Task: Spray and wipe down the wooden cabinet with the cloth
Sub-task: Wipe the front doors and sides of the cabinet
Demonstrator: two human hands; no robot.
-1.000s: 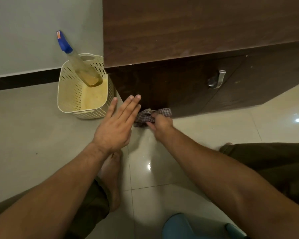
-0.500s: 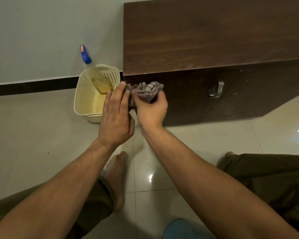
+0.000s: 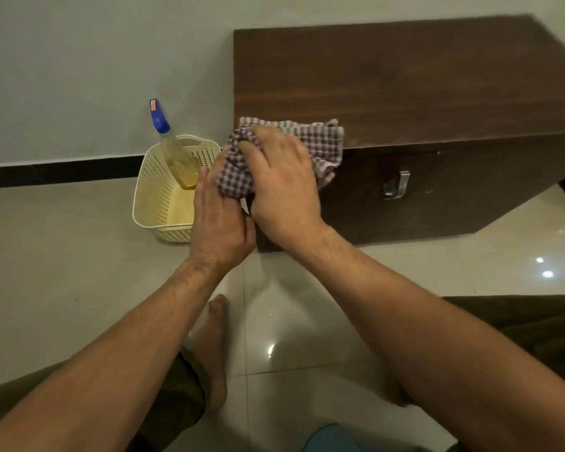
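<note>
Cloth [image 3: 320, 141] lies over the cabinet [image 3: 405, 86] top at its 7 o'clock corner, part hanging down the front edge. Right hand [image 3: 281, 187] grasps it, fingers curled into the bunched end; judged so as to bear down while wiping the top. Left hand [image 3: 221, 223], at 7 o'clock of the cloth, has straight fingers flat against the hanging part, probably steadying it; fingertips hidden under fabric. Bottle [image 3: 173, 151] leans in the basket [image 3: 150, 197] at 9 o'clock, within reach for spraying. Wet patches on the wood: not discernible. Cabinet cut off at 3 o'clock; handle [image 3: 397, 185] blurred.
</note>
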